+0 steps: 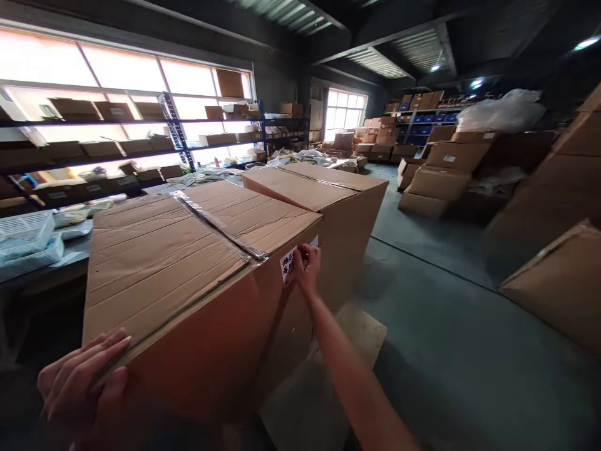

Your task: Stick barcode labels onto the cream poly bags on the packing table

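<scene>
A large cardboard box (pixel 145 250) stands in front of me, its top flaps closed, with clear tape (pixel 211 222) along the seam. My left hand (pixel 84 379) grips its near left corner, fingers over the top edge and thumb against the side. On the box's right-hand side, near the upper edge, is a white label (pixel 286 266) with dark printed characters. My right hand (pixel 307 266) has its fingers pinched at the label's right part, covering some of it. A second big carton (pixel 347 219) stands directly behind; a small pale patch shows on it past my fingers.
Blue racks (pixel 185 141) with open cartons line the windows at left. White plastic baskets (pixel 30 244) sit on a table beside the box. Stacked cartons (pixel 451 163) and a leaning cardboard piece (pixel 558 282) stand at right. Flat cardboard (pixel 370 332) lies on the grey floor (pixel 436 332).
</scene>
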{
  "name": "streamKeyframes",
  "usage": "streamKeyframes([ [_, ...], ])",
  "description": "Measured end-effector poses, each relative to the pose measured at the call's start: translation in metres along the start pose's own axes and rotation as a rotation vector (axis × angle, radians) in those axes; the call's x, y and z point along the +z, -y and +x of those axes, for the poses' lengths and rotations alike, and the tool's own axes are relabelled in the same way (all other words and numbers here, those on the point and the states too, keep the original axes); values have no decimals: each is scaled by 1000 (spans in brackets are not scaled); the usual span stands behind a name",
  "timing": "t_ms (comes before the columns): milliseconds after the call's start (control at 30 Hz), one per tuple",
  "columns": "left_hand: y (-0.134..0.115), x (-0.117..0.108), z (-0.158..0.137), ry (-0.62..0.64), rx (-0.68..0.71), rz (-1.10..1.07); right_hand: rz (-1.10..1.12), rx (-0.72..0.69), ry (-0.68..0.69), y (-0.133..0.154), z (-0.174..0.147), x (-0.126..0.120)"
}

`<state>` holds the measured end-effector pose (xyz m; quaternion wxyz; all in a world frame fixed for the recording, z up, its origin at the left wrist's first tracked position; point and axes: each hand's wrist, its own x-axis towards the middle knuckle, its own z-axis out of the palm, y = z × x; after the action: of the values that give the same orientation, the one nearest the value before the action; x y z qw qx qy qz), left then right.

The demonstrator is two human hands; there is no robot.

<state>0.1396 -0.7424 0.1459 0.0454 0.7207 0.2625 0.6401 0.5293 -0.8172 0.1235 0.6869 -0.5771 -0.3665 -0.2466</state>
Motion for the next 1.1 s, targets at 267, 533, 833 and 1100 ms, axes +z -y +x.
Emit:
streamKeyframes([
  [267,-13,8,1,-134,133,47,10,-65,-4,-10,-2,2],
  [533,-26,12,-2,-192,-36,152,-1,-32,70,-15,4,2],
  [833,-3,7,-4,-179,109,180,85,30,144,-16,11,-9],
  [1100,-34,14,4,-179,64,186,42,-138,146,-11,34,-13],
])
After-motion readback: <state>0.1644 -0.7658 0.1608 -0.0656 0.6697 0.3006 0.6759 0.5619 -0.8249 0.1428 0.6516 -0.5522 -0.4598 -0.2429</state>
